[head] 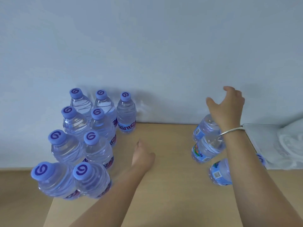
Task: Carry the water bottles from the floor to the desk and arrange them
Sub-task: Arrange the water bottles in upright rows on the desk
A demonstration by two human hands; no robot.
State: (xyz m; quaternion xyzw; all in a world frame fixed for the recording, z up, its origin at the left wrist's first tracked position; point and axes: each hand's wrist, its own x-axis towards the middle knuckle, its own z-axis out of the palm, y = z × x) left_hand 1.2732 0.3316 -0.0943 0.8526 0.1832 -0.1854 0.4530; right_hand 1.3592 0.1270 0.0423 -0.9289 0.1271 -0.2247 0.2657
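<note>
Several clear water bottles with purple caps [91, 138] stand upright in rows on the left part of the wooden desk [164, 185]. Three more bottles stand in a line on the right: the far one [204, 126], the middle one [205, 149] and the near one [219, 172]. My right hand [227, 107] hovers over the far right bottle with fingers spread, holding nothing; a silver bangle is on its wrist. My left hand [142, 157] rests low over the desk's middle, fingers loosely curled, with nothing in it.
A pale wall [147, 46] rises directly behind the desk. A white surface [275, 145] adjoins the desk at the right, and a purple cap [260, 158] shows beside my right forearm. Bare desktop lies between the two bottle groups.
</note>
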